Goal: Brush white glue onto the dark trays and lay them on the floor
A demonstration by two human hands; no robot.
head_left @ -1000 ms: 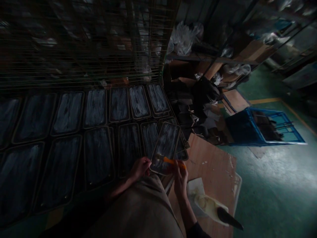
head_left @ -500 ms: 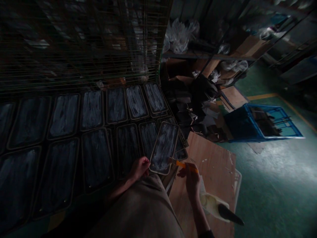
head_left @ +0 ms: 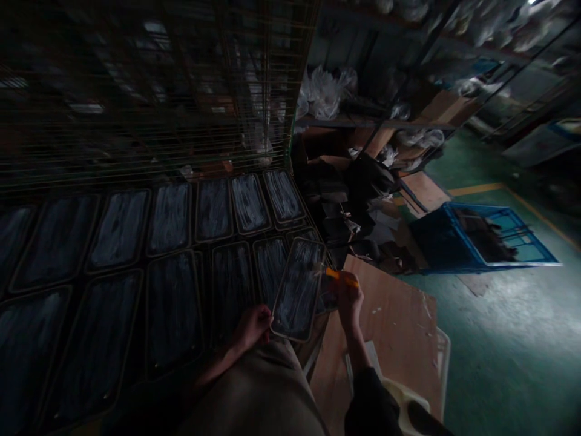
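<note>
My left hand (head_left: 255, 326) pinches the lower left edge of a dark rectangular panel (head_left: 295, 303) with rounded corners and a pale rim. White streaks run along its face. In my right hand (head_left: 350, 297) is a brush (head_left: 336, 276) with an orange handle, my fingers closed round it. Its bristles lie over the upper right part of the panel and look blurred; whether they touch cannot be made out. Behind and to the left, several similar streaked panels (head_left: 175, 309) lie in two rows.
A wire mesh cage wall (head_left: 181, 145) rises behind the panels. At right are a wooden board (head_left: 385, 315), a cream container (head_left: 406, 399) partly behind my sleeve, and a blue crate (head_left: 485, 239) on the green floor. Shelving (head_left: 381, 121) holds plastic bags and cardboard boxes.
My right hand has moved the brush up along the panel, from its lower right to its upper right. My left hand keeps its hold. The view has tilted slightly upward.
</note>
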